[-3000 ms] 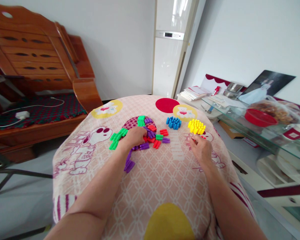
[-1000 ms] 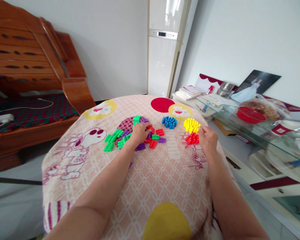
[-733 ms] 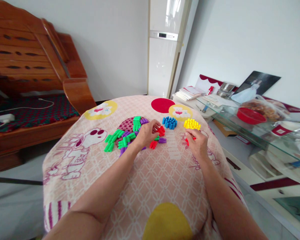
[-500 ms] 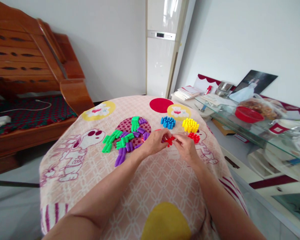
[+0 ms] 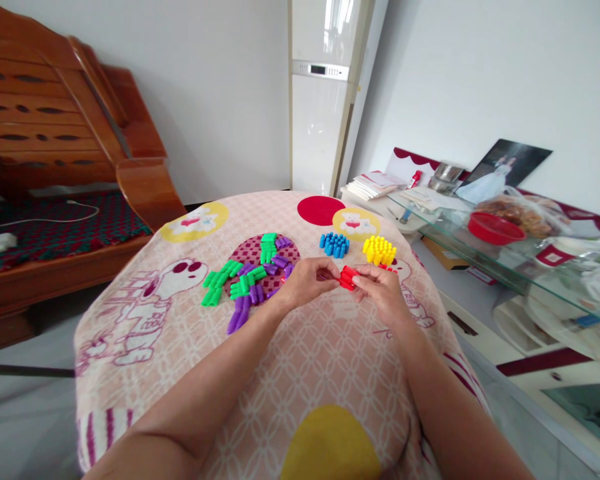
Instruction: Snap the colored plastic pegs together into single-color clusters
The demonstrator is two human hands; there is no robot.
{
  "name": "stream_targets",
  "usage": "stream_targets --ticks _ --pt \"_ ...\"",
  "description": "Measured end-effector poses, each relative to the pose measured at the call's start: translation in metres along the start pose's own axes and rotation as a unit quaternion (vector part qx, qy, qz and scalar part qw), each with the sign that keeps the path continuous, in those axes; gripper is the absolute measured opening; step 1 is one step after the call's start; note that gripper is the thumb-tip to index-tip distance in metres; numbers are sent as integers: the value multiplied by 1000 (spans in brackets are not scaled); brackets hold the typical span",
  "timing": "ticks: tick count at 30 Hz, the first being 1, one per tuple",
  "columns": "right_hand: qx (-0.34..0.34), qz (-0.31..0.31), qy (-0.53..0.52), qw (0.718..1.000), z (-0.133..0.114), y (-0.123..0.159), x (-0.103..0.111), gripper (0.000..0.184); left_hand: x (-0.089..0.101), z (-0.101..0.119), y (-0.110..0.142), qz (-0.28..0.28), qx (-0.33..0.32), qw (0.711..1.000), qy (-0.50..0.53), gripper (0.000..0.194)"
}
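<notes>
Between my hands, over the near middle of the table, is a red plastic building block [image 5: 349, 277] made of short rounded rods side by side. My right hand [image 5: 384, 293] pinches it from the right with thumb and fingers. From the left, my left hand [image 5: 307, 281] has its thumb and fingertips closed at the block's other edge. More red blocks [image 5: 389, 269] lie partly hidden behind my right hand. Beyond it stand a yellow cluster [image 5: 379, 250] and a blue cluster [image 5: 335, 245] of similar blocks.
Green blocks [image 5: 223, 280] and purple blocks [image 5: 239, 315] lie spread left of my left hand on the patterned tablecloth [image 5: 290, 373]. A glass-topped cabinet [image 5: 480, 260] with a red bowl [image 5: 496, 228] is at the right. A wooden bench [image 5: 143, 180] stands at the left.
The red block has turned and lifted slightly, so its rods now show side-on. My right hand has rotated and now covers more of the red blocks behind it.
</notes>
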State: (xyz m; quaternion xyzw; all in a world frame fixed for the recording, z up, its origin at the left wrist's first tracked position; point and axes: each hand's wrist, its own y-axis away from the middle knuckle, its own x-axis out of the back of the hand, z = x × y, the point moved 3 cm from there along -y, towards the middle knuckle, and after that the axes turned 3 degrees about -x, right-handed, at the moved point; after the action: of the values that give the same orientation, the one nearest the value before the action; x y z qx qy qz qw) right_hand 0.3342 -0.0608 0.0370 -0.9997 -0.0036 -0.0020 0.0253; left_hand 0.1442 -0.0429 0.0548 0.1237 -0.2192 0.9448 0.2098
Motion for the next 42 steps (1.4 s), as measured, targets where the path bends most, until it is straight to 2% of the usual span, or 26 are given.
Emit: stream_targets --ticks 3,5,7,10,13,15,17,20,22,24,27,30,34,36,42 --pt "38 61 70 995 -14 -3 31 34 15 1 -1 29 -2 999 -41 13" --pt "75 88 169 979 -25 -4 56 29 31 0 -2 73 5 995 -63 16" --pt "116 94 301 942 -34 -2 77 25 48 0 -2 111 16 991 -72 17" --pt "161 79 475 862 -37 2 94 24 64 0 -1 137 27 988 -66 20" --pt "178 52 596 781 -30 4 94 23 70 0 0 143 30 987 -60 22" --pt "172 28 650 739 -23 2 88 23 73 -2 1 143 33 986 -75 23" --pt "156 5 683 713 -17 0 80 24 77 -5 1 137 37 984 -110 24" --pt "126 -19 709 694 -12 -1 71 25 82 -10 1 122 35 977 -171 21" --pt "118 -21 713 691 -11 0 67 23 81 -13 1 106 31 972 -205 19" --pt "129 -5 703 699 -13 1 65 20 75 -17 0 89 33 966 -242 20" --pt "175 70 641 744 -22 4 67 18 56 -26 -2 58 20 950 -306 31" --pt "228 164 537 796 -32 6 71 20 32 -37 -5 -4 -16 935 -356 38" --pt "261 254 447 817 -36 9 74 24 13 -49 -7 -89 -27 901 -425 28" --pt "265 267 425 823 -34 9 75 25 12 -51 -9 -86 -13 896 -436 25" --pt "246 240 390 854 -25 6 62 23 18 -51 -13 2 26 927 -373 19"
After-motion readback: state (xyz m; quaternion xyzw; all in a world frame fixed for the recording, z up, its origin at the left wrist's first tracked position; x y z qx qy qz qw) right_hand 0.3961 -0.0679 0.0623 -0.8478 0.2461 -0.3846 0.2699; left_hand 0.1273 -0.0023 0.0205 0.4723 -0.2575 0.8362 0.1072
